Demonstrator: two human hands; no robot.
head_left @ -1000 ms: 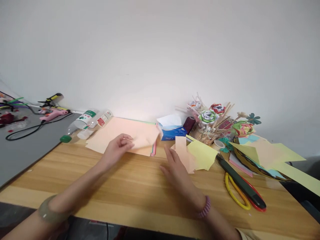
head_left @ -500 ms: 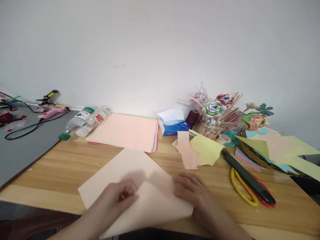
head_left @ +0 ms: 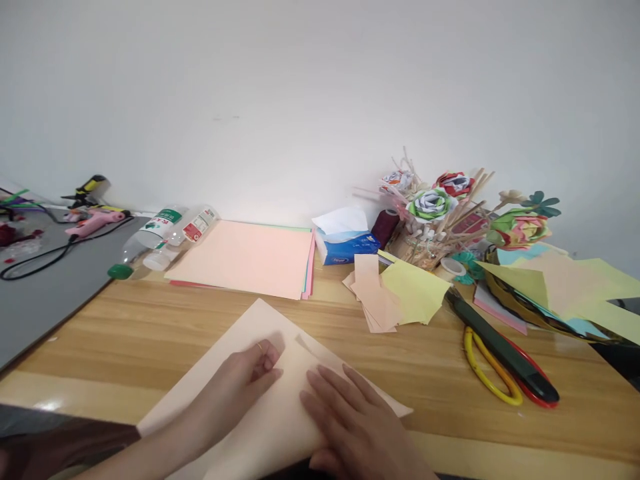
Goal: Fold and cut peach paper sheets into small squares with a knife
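Observation:
A pale peach sheet of paper (head_left: 260, 320) lies diagonally at the front of the wooden table, partly folded over. Near the tip of the folded-over layer, my left hand (head_left: 250, 373) rests with its fingers loosely curled, a ring on one finger. I see nothing held in it. My right hand (head_left: 355, 413) lies palm down on the folded part, fingers stretched out and pressing the paper. Both hands and the left forearm cover parts of the sheet, and its near edge leaves the picture at the bottom.
Behind lie stacked coloured paper (head_left: 245, 257), plastic bottles (head_left: 160, 227), tissues (head_left: 345, 247) and paper strips (head_left: 375, 300). At right are scissors (head_left: 493, 370) beside a dark green-handled tool (head_left: 505, 350), with paper flowers (head_left: 433, 203) behind. A pink glue gun (head_left: 97, 223) lies far left.
My right hand has slid left and nearer onto the sheet, flattening the raised fold. My left hand stays curled near the flap's tip. The view has shifted slightly.

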